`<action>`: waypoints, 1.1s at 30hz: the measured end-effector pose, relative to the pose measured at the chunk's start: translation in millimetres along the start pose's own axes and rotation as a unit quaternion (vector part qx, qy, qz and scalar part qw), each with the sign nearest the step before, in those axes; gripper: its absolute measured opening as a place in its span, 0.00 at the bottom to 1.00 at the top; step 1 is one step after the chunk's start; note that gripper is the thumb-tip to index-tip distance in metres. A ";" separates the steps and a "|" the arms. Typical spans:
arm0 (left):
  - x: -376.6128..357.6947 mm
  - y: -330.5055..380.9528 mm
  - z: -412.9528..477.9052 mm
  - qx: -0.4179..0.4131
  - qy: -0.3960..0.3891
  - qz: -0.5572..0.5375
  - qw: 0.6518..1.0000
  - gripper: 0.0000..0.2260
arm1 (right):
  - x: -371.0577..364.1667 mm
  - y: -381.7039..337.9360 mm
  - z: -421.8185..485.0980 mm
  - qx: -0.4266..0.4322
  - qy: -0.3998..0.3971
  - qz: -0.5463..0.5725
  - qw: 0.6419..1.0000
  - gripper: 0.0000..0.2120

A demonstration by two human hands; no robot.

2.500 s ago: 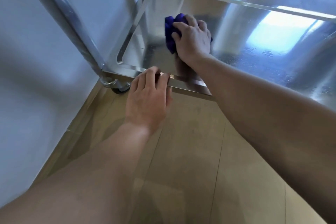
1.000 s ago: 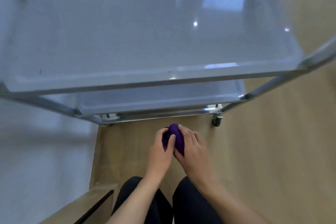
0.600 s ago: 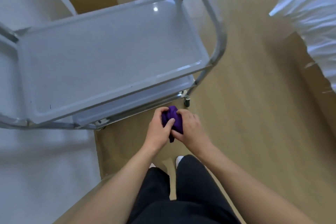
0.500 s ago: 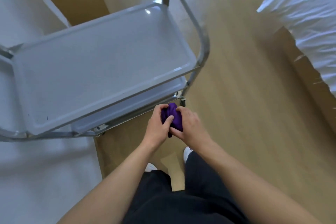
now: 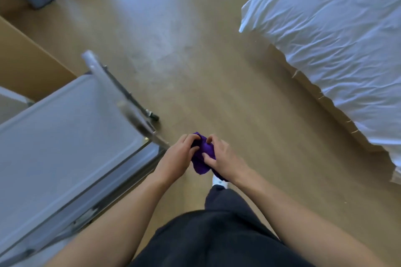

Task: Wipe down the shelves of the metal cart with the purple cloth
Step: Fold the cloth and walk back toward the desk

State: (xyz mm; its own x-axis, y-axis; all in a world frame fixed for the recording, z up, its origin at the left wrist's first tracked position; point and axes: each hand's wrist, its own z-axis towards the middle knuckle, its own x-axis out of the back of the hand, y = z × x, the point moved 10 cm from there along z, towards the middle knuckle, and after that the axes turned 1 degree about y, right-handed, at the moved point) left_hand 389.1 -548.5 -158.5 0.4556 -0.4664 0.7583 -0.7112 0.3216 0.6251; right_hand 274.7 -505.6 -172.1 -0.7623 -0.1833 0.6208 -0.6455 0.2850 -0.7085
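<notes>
While bunched between them, purple cloth [image 5: 202, 156] clamped in left hand [image 5: 176, 158] and right hand [image 5: 225, 160] (metal cart [image 5: 65, 136] alongside).

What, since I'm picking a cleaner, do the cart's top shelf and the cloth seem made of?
Top shelf: apparently metal, probably stainless steel, with a dull satin finish; it gives soft grey reflections and has a pressed rim. Purple cloth: soft fabric, possibly microfibre; it bunches into folds between the left hand and right hand.

Bare left forearm [image 5: 121, 212], bare right forearm [image 5: 293, 208], loose black trousers [image 5: 217, 236], white shoe [image 5: 218, 181]
</notes>
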 end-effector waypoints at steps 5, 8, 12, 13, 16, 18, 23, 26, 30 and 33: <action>16.5 50.7 82.4 0.035 0.058 -0.117 0.991 0.14 | 97.4 17.0 41.9 0.017 0.084 0.015 0.996 0.14; 31.3 69.0 127.1 0.039 0.065 -0.147 0.986 0.15 | 135.4 16.0 68.4 0.024 0.116 0.026 0.993 0.16; 57.5 96.7 188.2 -0.050 0.055 -0.101 0.992 0.14 | 166.7 17.8 113.6 -0.015 0.112 0.045 0.993 0.35; 65.1 101.4 203.1 -0.074 0.054 -0.081 0.992 0.14 | 172.7 17.5 128.1 -0.027 0.104 0.046 0.993 0.39; 88.4 104.3 249.2 -0.118 0.049 -0.042 0.991 0.14 | 191.8 4.8 179.6 -0.026 0.088 0.035 0.995 0.35; 106.6 101.5 279.6 -0.148 0.056 -0.026 0.987 0.14 | 203.0 -8.9 216.3 -0.019 0.076 0.036 0.996 0.28; 160.0 70.5 350.1 -0.164 0.106 0.020 0.981 0.13 | 218.2 -32.7 297.4 -0.012 0.050 0.001 0.999 0.23; 192.5 51.4 380.8 -0.149 0.118 0.033 0.981 0.13 | 224.4 -54.2 340.4 0.023 0.047 -0.023 0.998 0.17; 235.9 25.9 403.7 -0.134 0.143 0.064 0.979 0.13 | 227.4 -96.9 388.2 0.082 0.061 -0.007 0.995 0.13; 268.5 -4.6 415.8 -0.090 0.161 0.077 0.980 0.13 | 213.8 -128.7 422.0 0.102 0.016 0.037 0.994 0.10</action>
State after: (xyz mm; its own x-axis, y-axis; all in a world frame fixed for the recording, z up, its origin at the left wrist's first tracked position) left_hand 292.0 -1017.9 -34.8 0.5168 -0.1264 0.8467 -0.6921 0.5205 0.5001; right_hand 175.0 -978.5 -89.9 -0.8082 -0.1373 0.5727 -0.5865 0.0986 -0.8039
